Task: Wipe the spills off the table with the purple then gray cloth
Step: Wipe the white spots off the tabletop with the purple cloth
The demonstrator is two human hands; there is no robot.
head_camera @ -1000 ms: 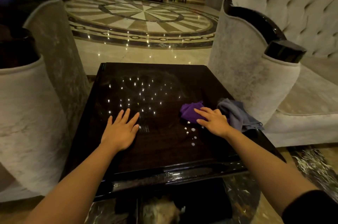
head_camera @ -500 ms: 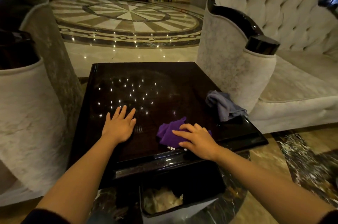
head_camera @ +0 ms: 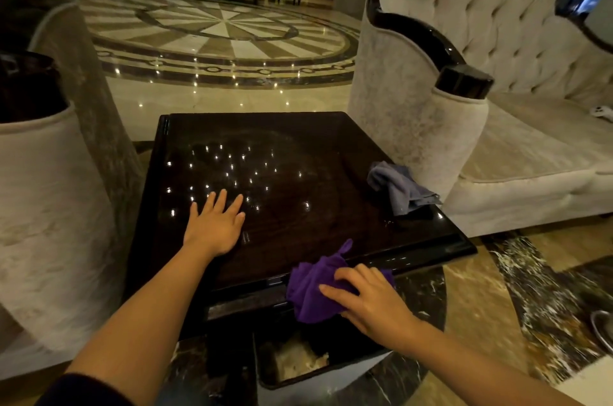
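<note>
A dark glossy square table (head_camera: 298,147) stands between two pale armchairs. My right hand (head_camera: 371,299) presses the purple cloth (head_camera: 311,289) at the table's near edge; the cloth hangs partly over that edge, above a bin. My left hand (head_camera: 215,226) lies flat on the tabletop with fingers spread, holding nothing. The gray cloth (head_camera: 398,186) sits crumpled near the table's right edge, apart from both hands. No white spill specks show on the tabletop; only light reflections dot it.
A dark bin (head_camera: 298,372) with pale waste inside stands on the floor right below the table's near edge. A tufted sofa (head_camera: 497,40) flanks the right side, another armchair (head_camera: 43,190) the left. Polished marble floor lies beyond.
My right hand has dragged the purple cloth from beside the gray cloth toward me to the near edge, sweeping the white specks off. My left hand stayed flat in place.
</note>
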